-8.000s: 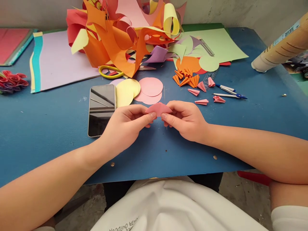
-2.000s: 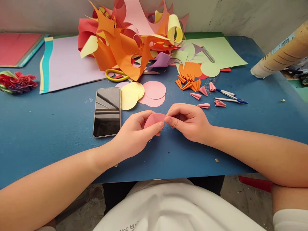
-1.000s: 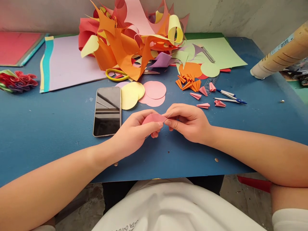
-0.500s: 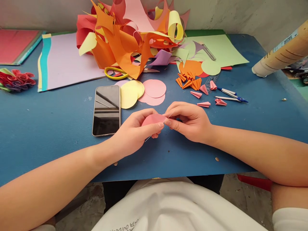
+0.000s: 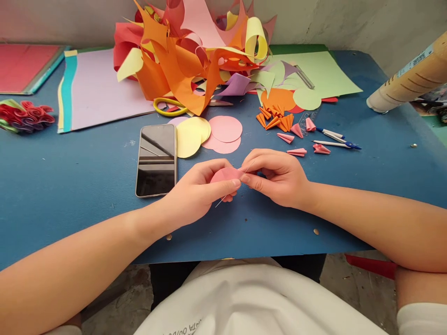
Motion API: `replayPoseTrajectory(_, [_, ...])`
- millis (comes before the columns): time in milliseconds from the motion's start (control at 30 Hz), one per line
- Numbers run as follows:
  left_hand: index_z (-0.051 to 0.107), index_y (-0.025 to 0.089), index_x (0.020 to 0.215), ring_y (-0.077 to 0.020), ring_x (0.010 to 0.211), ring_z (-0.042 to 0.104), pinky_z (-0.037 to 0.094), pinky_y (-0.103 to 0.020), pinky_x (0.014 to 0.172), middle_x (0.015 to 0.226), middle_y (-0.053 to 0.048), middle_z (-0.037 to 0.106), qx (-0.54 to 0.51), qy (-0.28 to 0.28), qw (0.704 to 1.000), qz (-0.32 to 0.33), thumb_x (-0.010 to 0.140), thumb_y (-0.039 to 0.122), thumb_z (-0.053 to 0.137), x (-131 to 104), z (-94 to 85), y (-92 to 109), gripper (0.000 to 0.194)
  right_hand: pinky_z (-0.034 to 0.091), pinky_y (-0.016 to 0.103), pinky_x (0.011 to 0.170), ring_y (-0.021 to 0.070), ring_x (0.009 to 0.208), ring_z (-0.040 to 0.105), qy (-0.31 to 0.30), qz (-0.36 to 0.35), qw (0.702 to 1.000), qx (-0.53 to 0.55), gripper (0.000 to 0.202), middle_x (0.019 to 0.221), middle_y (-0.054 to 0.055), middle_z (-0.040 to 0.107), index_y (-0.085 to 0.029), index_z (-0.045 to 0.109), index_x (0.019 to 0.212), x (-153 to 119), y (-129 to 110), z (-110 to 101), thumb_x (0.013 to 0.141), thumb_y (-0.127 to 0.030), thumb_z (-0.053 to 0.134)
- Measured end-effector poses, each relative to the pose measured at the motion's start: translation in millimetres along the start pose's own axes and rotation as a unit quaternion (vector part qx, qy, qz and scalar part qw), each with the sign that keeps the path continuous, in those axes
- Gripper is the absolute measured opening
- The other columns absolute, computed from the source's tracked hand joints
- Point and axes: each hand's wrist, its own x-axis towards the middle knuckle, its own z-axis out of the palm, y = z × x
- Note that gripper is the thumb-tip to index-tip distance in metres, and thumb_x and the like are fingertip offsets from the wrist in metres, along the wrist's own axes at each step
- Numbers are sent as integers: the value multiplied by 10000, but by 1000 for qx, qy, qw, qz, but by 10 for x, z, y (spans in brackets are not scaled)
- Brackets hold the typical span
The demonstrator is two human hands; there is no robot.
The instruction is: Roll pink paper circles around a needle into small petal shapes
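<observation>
A pink paper circle (image 5: pixel 225 174) is held up between both hands over the front of the blue table. My left hand (image 5: pixel 197 190) is closed on it, thumb on top and fingers behind. At the paper's right edge, the thumb and forefinger of my right hand (image 5: pixel 281 179) pinch it. A thin needle-like rod (image 5: pixel 220 201) lies slantwise against the paper; its ends stick out below my left thumb and above my right fingertips, and its middle is hidden. Pink paper discs (image 5: pixel 226 129) and yellow paper discs (image 5: pixel 188 138) lie just beyond my hands.
Left of the discs lies a phone (image 5: pixel 156 160). Orange paper cones (image 5: pixel 274 117), pink cones (image 5: pixel 296 152) and a compass (image 5: pixel 337 144) sit at right. Behind are yellow-handled scissors (image 5: pixel 171 110) and a heap of paper scraps (image 5: pixel 185 60). A cardboard tube (image 5: pixel 405 74) stands far right.
The whole view has shifted slightly. Both hands keep the same grip on the pink paper and the thin rod, with barely any movement of the fingers.
</observation>
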Motion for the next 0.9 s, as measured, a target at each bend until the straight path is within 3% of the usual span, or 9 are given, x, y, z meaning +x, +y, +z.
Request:
replayPoseTrajectory(400, [685, 154, 748, -101, 647, 548, 434, -224, 630, 671, 30, 622, 1, -3, 1000, -2, 801, 213, 844, 16, 13, 0, 178, 547, 252, 620, 135, 735, 647, 7, 7, 1000, 13, 44, 818, 40, 716, -176, 769, 951, -1, 11, 4, 924, -141, 771])
replayPoseTrajectory(600, [681, 169, 796, -118, 651, 541, 423, -254, 628, 690, 20, 613, 4, 4, 1000, 7, 859, 290, 800, 15, 5, -15, 181, 573, 229, 642, 102, 710, 666, -5, 33, 998, 48, 240, 889, 30, 701, -183, 744, 1202, -17, 4, 15, 969, -130, 717])
replayPoseTrajectory(900, [668, 170, 779, -106, 654, 541, 422, -242, 635, 693, 26, 607, 6, -7, 1000, 13, 897, 249, 761, 11, -8, -32, 170, 575, 254, 648, 120, 728, 667, -10, 37, 998, 49, 184, 885, 41, 687, -172, 754, 1142, -29, 22, 4, 960, -153, 737])
